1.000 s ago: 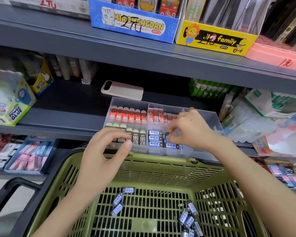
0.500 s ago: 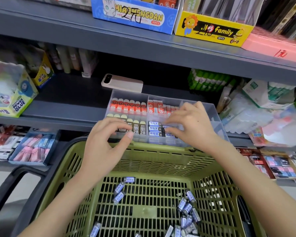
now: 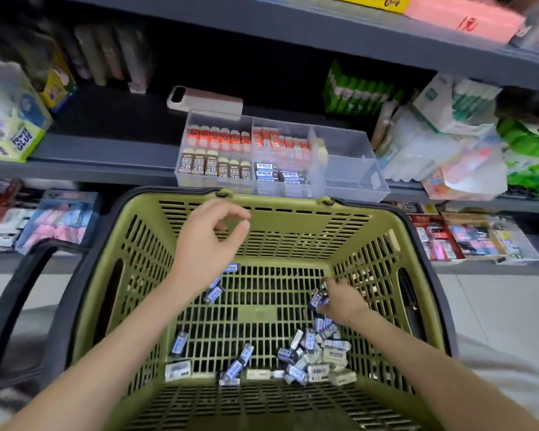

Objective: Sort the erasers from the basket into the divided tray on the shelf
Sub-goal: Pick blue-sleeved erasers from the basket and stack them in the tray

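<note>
Left grip (image 3: 209,241): bare hand above the green basket's (image 3: 277,209) far wall, fingers loosely curled, holding nothing.
Right grip (image 3: 343,301): low at the basket's right side, apparently pinching a blue-wrapped eraser (image 3: 318,299).
Loose erasers (image 3: 308,353): heaped just behind the right grip, pointing every way.
Divided tray (image 3: 349,157): on the shelf, beyond the far wall, ahead-left of the right grip.

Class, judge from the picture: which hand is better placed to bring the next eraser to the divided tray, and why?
Right, probably. The right hand is down in the basket, gripping blue erasers. The left hand hangs empty above the basket floor, near the far wall.
</note>
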{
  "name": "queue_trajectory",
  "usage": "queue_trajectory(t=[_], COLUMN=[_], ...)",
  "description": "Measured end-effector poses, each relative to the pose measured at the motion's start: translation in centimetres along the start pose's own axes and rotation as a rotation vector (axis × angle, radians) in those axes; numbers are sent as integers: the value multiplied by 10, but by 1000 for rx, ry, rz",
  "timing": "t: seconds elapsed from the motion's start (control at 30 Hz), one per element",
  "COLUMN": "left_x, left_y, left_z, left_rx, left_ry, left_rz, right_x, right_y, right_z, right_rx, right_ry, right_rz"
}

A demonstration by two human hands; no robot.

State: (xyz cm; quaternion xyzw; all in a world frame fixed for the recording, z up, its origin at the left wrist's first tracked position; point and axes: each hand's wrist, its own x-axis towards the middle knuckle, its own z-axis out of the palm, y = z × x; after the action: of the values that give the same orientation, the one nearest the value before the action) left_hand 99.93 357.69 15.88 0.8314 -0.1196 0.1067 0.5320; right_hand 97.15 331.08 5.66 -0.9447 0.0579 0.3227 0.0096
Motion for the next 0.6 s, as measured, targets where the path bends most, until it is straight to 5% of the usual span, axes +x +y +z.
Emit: queue_trajectory(t=[0.17,0.37,0.6], left_x=[-25,-39,-36], left_y=[-3,-3,-2], left_z=[3,-1,7], left_rx=[55,4,-40], left_ry=[-140,-214,-262], left_rz=[-70,-144,-248], right_x=[8,9,25], right_y=[-10,0,-31], right_z=[32,49,51], right_rx=[-245,132,-172], right_ry=[51,64,99], right_rz=[-3,-51,-514])
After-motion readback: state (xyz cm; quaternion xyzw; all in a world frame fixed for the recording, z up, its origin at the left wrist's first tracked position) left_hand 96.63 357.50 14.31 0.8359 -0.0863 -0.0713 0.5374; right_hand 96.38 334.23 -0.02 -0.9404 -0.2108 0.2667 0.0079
